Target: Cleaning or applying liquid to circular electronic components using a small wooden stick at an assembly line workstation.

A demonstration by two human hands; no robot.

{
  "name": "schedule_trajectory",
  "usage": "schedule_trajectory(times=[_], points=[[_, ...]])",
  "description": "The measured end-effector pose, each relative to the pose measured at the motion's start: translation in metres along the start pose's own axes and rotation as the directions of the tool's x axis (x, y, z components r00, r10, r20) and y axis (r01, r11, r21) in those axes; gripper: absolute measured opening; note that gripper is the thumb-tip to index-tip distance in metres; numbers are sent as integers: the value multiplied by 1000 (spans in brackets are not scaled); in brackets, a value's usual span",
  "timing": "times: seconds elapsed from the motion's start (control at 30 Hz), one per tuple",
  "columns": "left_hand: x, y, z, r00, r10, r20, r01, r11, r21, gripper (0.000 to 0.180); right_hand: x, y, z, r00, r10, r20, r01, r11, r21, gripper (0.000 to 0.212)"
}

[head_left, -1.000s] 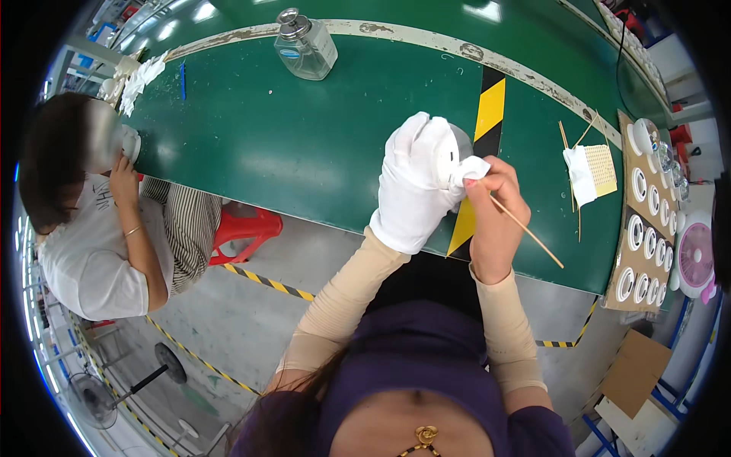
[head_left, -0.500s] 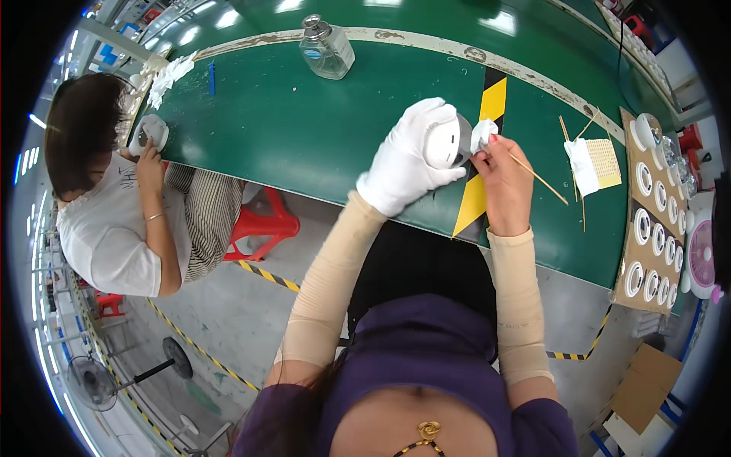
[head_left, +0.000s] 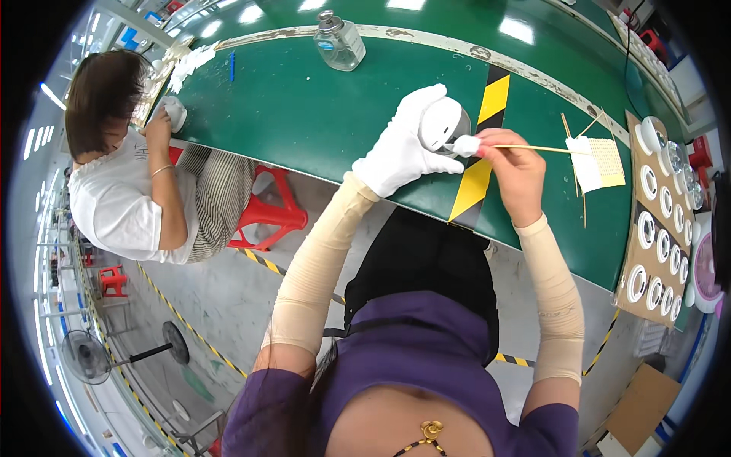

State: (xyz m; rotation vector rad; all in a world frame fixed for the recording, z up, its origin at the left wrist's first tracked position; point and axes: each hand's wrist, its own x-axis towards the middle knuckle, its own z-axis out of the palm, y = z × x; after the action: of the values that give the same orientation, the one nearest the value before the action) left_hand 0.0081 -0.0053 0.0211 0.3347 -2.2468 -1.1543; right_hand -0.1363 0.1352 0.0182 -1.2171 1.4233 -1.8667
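Observation:
My left hand [head_left: 402, 146], in a white glove, is wrapped round a round white plastic housing [head_left: 440, 124] with small dark slots in its face. Bare fingers of my right hand [head_left: 518, 171] pinch a thin wooden stick [head_left: 548, 148] with a wad of white cloth [head_left: 465, 145] at its tip. The wad is at the lower right rim of the housing. The stick points right, lying nearly level across my fingers. Both hands are above the green table [head_left: 304, 114], by a yellow and black tape strip [head_left: 474, 186].
A clear bottle with a metal top [head_left: 339, 46] stands at the far side. On the right lie a white cloth [head_left: 583, 164], a yellow pad [head_left: 608, 161], several sticks and a cardboard board [head_left: 646, 259] of white rings. At left, a co-worker [head_left: 137, 167] handles a white part [head_left: 174, 114].
My right hand has turned the stick from slanting down to nearly level and brought the wad lower on the housing's rim. The view has shifted slightly. My left hand keeps its hold.

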Motion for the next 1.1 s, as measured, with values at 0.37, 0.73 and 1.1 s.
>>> schedule_trajectory(times=[0.37, 0.73, 1.1], points=[[3, -20, 12, 990, 72, -122, -77, 996, -40, 81, 26, 17, 14, 886, -380, 265, 459, 799, -390, 13], [6, -16, 8, 999, -30, -35, 27, 997, -78, 89, 42, 13, 6, 987, 35, 154, -38, 999, 16, 7], [4, -21, 9, 999, -28, -43, 25, 997, -79, 91, 52, 23, 2, 970, 212, 122, -227, 966, 125, 14]])
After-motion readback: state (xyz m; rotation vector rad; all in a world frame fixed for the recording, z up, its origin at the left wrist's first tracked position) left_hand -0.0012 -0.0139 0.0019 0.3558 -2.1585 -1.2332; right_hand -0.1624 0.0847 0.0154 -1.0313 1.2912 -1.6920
